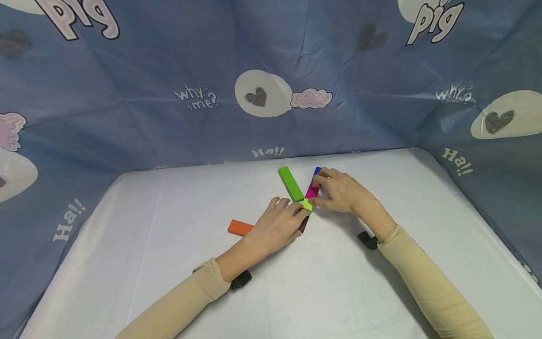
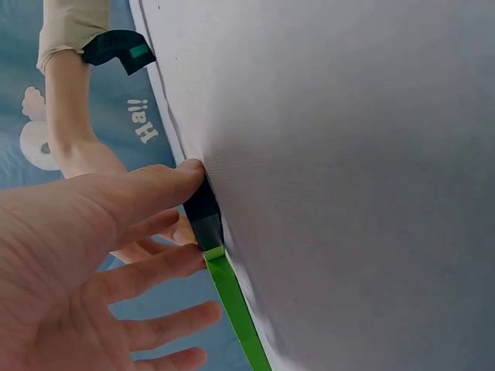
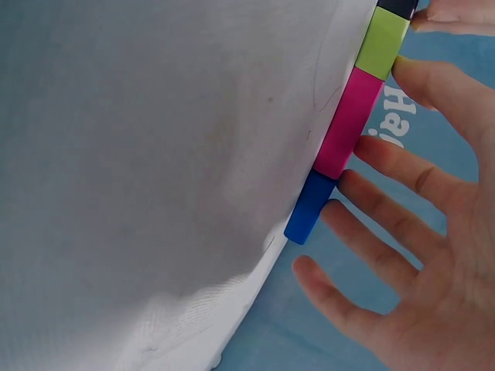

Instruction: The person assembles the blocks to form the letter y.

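Note:
A line of blocks lies on the white cloth: blue (image 3: pixel 309 207), magenta (image 3: pixel 349 124), yellow-green (image 3: pixel 383 42) and dark (image 2: pixel 203 207). My left hand (image 1: pixel 275 225) holds the dark block between thumb and forefinger, thumb at its near end; its other fingers are spread. My right hand (image 1: pixel 345 192) lies along the right side of the line. Its thumb touches the yellow-green block, and its fingers rest against the magenta and blue ones, the little finger apart. From the yellow-green block, a green bar (image 1: pixel 290 183) of two pieces slants away to the back left.
An orange block (image 1: pixel 240 227) lies left of the left hand, partly hidden by it. White cloth (image 1: pixel 330 282) covers the table. A blue printed curtain (image 1: pixel 169 132) stands behind and at both sides. Each wrist carries a small black device (image 1: pixel 367 240).

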The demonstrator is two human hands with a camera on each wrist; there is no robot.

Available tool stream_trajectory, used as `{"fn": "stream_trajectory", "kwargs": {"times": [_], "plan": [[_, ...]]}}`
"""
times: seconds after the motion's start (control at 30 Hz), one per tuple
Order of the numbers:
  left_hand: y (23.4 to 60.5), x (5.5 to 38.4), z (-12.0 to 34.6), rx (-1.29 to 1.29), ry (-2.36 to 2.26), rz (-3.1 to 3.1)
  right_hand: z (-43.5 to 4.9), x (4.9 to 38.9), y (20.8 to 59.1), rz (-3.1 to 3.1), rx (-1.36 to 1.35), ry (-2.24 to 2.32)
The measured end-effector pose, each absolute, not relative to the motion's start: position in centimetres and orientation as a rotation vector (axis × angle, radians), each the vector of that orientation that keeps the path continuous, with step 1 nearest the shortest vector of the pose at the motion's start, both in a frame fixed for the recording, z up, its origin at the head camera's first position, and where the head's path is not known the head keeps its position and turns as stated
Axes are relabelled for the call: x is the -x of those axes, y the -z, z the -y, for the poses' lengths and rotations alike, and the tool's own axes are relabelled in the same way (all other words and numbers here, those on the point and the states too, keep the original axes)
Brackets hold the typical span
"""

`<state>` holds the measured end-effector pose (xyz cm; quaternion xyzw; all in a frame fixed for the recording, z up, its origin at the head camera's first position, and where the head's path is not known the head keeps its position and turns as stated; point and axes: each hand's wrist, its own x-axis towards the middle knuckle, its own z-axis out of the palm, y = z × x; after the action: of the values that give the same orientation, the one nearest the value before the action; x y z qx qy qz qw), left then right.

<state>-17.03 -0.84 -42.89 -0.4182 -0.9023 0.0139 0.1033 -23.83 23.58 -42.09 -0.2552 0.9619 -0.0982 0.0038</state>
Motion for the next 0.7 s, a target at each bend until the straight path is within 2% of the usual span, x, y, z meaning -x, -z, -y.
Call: {"fn": "stream_trajectory", "kwargs": {"times": [0.7], "plan": [[42.63, 16.79, 1.35, 1.218, -0.026, 2.718, -23.55, 23.81, 42.03, -3.007, 0.784, 0.318]]}}
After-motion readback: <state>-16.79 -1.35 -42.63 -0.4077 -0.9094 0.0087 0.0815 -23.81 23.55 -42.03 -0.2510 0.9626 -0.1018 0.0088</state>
